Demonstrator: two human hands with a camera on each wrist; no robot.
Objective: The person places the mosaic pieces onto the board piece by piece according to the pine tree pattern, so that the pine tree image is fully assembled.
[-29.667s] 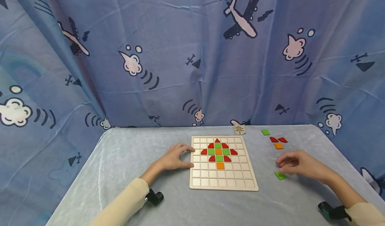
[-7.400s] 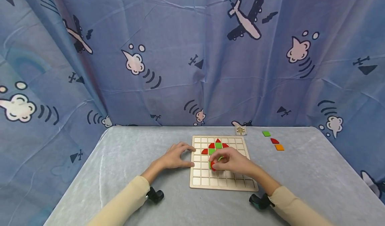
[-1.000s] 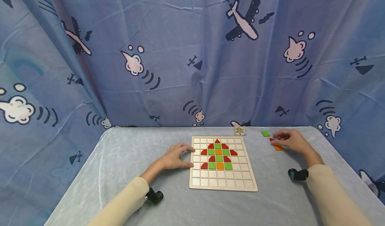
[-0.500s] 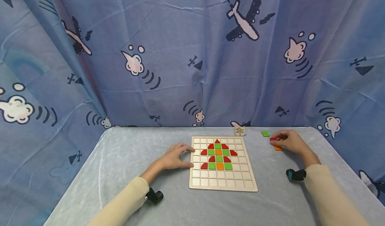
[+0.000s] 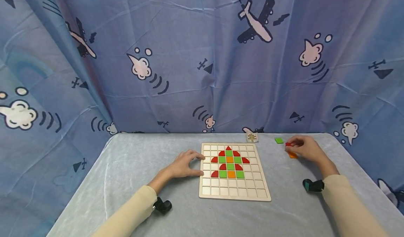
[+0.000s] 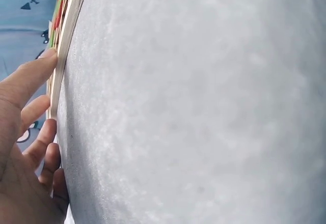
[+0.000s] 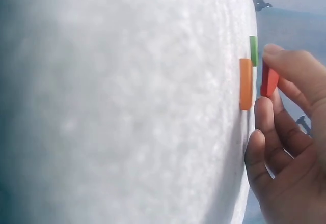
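Note:
A wooden grid board (image 5: 235, 191) lies mid-table, with red, green and orange tiles (image 5: 230, 166) set in a tree-like pattern. Its left edge is touched by my left hand (image 5: 183, 165), thumb and index finger spread along it. In the left wrist view the thumb (image 6: 30, 76) rests on the board's rim (image 6: 69, 35). At the right my right hand (image 5: 306, 148) pinches a red curved tile (image 7: 269, 77) between thumb and fingers, lifted off the cloth. Just below that hand lies an orange square tile (image 5: 293, 155); a green square tile (image 5: 279, 140) is to its left.
A small pattern card (image 5: 252, 137) lies behind the board's far right corner. Grey cloth covers the table (image 5: 132, 153). A blue printed curtain (image 5: 176, 72) hangs around the back and sides.
Over the last second my right hand has closed on the red tile and raised it slightly. Since the oldest frame, green and red tiles have joined the lower board rows. My left hand stays put.

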